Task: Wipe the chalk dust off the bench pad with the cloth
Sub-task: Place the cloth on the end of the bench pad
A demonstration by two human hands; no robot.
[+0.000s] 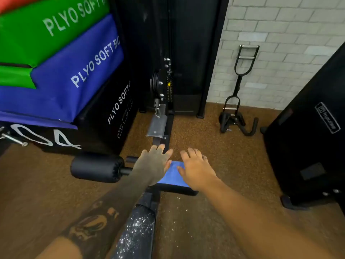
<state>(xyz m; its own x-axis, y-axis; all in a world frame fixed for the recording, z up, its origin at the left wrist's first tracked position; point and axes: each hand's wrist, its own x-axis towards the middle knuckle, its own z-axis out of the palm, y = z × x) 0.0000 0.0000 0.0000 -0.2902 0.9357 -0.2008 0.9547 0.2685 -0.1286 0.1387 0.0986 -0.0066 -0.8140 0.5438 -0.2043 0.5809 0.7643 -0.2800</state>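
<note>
Both hands, left [153, 165] and right [196, 170], lie flat and open-fingered (no real grip) on the blue cloth [172, 173] mid-frame at the pad's [175, 190] far end, so I'd press evenly and drag it down toward the chalk [135, 227].

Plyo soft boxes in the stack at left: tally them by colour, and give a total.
Red plyo box: 1, only a corner in view
Green plyo box: 1
Blue plyo box: 1
Black plyo box: 1
Total: 4
</note>
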